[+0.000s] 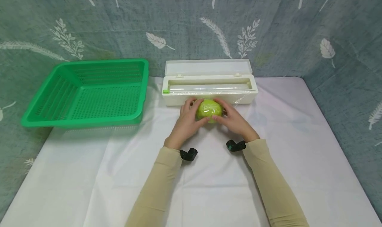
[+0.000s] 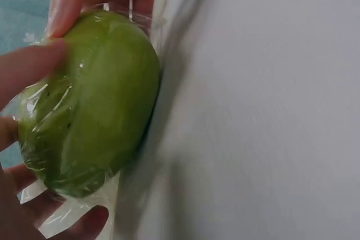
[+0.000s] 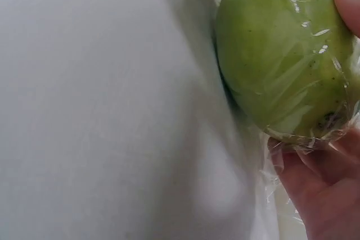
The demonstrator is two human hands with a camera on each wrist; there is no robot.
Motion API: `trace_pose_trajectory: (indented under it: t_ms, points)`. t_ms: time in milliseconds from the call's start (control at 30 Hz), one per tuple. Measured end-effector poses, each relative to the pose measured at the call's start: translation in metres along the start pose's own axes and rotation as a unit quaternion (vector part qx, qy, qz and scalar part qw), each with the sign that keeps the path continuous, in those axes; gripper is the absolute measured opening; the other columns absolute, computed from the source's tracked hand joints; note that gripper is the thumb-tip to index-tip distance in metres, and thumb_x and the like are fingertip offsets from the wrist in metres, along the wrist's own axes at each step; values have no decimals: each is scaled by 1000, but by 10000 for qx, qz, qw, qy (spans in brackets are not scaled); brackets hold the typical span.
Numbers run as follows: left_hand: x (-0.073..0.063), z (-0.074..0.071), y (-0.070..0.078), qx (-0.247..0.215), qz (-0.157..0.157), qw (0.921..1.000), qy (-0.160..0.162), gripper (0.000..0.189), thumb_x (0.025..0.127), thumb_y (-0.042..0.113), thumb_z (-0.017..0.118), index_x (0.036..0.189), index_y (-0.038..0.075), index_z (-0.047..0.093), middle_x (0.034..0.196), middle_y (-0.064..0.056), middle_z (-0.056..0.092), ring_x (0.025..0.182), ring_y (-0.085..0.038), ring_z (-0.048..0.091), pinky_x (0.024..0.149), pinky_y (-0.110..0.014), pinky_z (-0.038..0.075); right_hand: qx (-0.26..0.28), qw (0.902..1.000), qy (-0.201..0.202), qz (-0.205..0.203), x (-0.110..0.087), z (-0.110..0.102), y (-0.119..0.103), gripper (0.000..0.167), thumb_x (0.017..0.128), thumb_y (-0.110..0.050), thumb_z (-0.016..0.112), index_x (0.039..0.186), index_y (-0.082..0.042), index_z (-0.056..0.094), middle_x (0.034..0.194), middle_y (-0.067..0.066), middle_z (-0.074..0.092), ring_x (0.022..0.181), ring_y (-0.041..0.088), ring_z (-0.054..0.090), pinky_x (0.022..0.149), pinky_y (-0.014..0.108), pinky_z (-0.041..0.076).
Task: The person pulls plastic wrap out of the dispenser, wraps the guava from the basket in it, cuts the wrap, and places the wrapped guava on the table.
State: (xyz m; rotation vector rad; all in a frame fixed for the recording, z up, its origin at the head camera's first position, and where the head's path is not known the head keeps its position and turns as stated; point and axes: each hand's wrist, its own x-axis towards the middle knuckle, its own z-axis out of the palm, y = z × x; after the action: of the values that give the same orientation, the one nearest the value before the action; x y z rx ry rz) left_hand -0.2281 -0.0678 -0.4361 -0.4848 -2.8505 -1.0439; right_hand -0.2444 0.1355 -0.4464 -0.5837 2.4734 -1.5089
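Observation:
A round green fruit point(image 1: 210, 109) sits at the front of the white cling film dispenser point(image 1: 191, 99), with clear cling film point(image 3: 320, 40) stretched shiny and creased over its skin. From the left, my left hand point(image 1: 188, 119) grips the fruit, thumb on the near side and fingers on the far side. My right hand point(image 1: 235, 120) holds it from the right in the same way, and the two thumbs come close together. In the left wrist view the wrapped fruit point(image 2: 95, 105) shows film bunched at its ends. The fruit's underside is hidden.
Behind the hands the dispenser's lid point(image 1: 209, 67) stands raised, showing the film roll point(image 1: 209, 87). A small green slider point(image 1: 166, 91) is at its left end. A green plastic basket point(image 1: 98, 122) stands at the left on the white tablecloth point(image 1: 209, 193). Patterned fabric point(image 1: 185, 18) hangs behind.

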Motion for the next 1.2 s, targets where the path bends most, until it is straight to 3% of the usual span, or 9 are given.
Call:
trace_pose_trajectory:
  t_ms: [133, 267, 367, 467, 633, 867, 1033, 1200]
  points:
    - [3, 3, 1, -391, -312, 9983, 284, 59, 81, 53, 55, 131, 25, 42, 135, 2, 28, 119, -19, 28, 91, -41, 34, -139, 9993, 279, -199, 1, 2, 0, 65, 81, -43, 61, 136, -25, 31, 135, 1, 24, 119, 19, 34, 97, 40, 32]
    - [5, 8, 5, -839, -615, 9927, 607, 52, 82, 52, 54, 126, 25, 47, 132, 2, 31, 118, -17, 28, 93, -39, 32, -244, 9985, 468, -129, 0, 3, -2, 64, 80, -44, 61, 134, -25, 32, 134, -1, 26, 118, 17, 35, 96, 38, 34]
    - [5, 12, 6, -1036, -720, 9897, 679, 54, 81, 54, 54, 126, 25, 46, 132, 2, 29, 119, -19, 28, 93, -40, 32, -423, 9969, 666, -15, 0, 4, -4, 66, 79, -47, 62, 134, -24, 34, 134, -2, 31, 117, 16, 37, 94, 37, 35]
    - [5, 15, 4, -1062, -683, 9904, 567, 65, 77, 59, 56, 130, 25, 41, 133, 1, 24, 120, -20, 26, 93, -41, 32, -589, 9948, 823, 74, 0, 4, -5, 70, 76, -52, 62, 134, -23, 35, 134, -4, 35, 116, 14, 39, 91, 35, 37]
    - [3, 16, -1, -1228, -541, 9900, 425, 77, 67, 63, 63, 132, 28, 37, 133, 4, 20, 119, -18, 26, 93, -42, 32, -577, 9953, 739, 229, 0, 3, -4, 73, 73, -55, 63, 134, -24, 36, 132, -4, 40, 113, 13, 42, 85, 33, 43]
    - [3, 15, -13, -1170, -204, 9926, 271, 79, 67, 45, 74, 133, 32, 34, 132, 2, 19, 121, -15, 23, 96, -41, 29, -1164, 9881, 595, 815, -3, 0, -7, 72, 74, -63, 55, 136, -35, 31, 132, -2, 41, 108, 22, 46, 82, 44, 40]
    - [4, 16, -18, -1082, -110, 9936, 294, 81, 67, 38, 77, 134, 31, 33, 133, 1, 20, 122, -14, 22, 98, -41, 26, -800, 9928, 529, 721, -2, 0, -3, 73, 76, -60, 57, 137, -31, 30, 137, -4, 35, 116, 18, 41, 87, 41, 40]
    - [3, 14, -18, -1137, -145, 9927, 369, 79, 63, 46, 76, 131, 32, 38, 130, 3, 23, 120, -15, 23, 97, -40, 28, -320, 9947, 754, 628, -1, -1, 0, 70, 73, -56, 63, 133, -30, 39, 134, -7, 38, 119, 13, 37, 92, 38, 37]
